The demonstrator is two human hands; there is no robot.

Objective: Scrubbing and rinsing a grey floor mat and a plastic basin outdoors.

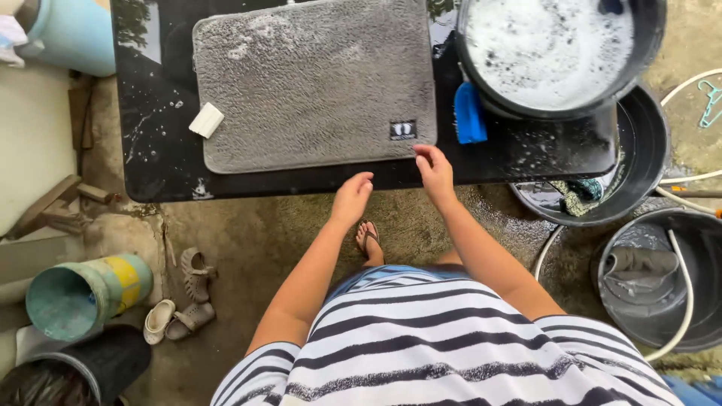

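Observation:
A grey fluffy mat (316,83) lies flat on a wet black table (162,162), with soap suds near its far left corner. My right hand (435,171) touches the mat's near right corner, fingers spread, holding nothing. Close beside it, my left hand (352,197) hovers at the table's front edge, fingers loosely apart and empty. A white bar of soap (206,120) rests at the mat's left edge. Just right of the mat lies a blue scrub brush (470,114).
A black basin of foamy water (549,53) sits on the table's right end. Two dark basins (639,162) (662,278) with wet cloths and a white hose stand on the ground at right. A tipped teal bucket (83,295) and small sandals (184,297) lie at left.

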